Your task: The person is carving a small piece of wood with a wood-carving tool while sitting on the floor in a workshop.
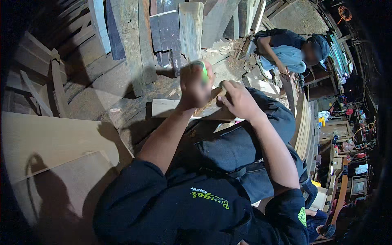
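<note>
My left hand [197, 85] is closed around a tool with a bright green handle [203, 72]; blur and my fingers hide its working end, so I cannot make out its kind. My right hand [241, 100] grips the edge of a narrow piece of brown wood [213, 100], thumb on its near side and fingers bent over it. The piece lies tilted between my two hands, above my lap. Below it, a paler board [163, 108] extends to the left behind my left wrist.
Upright planks [190, 30] lean along the far side. A large plywood panel [53, 139] fills the near left. At far right a crouching co-worker [286, 51] holds a long flat brown piece [288, 92]. Wood chips [222, 51] litter the ground; cluttered shelves [335, 155] line the right.
</note>
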`<action>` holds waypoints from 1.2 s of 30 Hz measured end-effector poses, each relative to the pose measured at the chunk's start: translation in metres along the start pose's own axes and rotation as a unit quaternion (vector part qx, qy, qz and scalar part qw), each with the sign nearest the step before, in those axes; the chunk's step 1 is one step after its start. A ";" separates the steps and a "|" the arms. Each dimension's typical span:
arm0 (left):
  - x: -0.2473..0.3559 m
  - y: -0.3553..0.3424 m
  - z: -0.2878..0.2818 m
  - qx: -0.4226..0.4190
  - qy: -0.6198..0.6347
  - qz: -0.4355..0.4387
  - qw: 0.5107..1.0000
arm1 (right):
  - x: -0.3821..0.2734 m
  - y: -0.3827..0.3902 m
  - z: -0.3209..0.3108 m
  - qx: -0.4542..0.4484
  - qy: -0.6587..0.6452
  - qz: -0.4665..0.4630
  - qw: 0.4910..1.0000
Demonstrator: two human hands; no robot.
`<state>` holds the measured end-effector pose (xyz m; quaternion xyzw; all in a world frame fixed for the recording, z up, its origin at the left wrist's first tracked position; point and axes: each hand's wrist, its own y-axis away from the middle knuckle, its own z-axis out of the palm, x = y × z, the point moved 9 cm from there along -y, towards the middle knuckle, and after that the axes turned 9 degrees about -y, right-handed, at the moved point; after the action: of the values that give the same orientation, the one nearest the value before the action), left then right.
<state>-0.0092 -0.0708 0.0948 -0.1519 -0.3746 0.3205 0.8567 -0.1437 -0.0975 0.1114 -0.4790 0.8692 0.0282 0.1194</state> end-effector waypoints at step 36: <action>-0.019 -0.015 -0.016 0.092 -0.036 -0.098 0.990 | 0.032 -0.009 -0.005 0.021 -0.089 -0.018 0.996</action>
<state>-0.0007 -0.0946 0.0811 -0.0233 -0.3876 0.2730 0.8802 -0.1536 -0.1299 0.1095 -0.4876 0.8468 0.0503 0.2064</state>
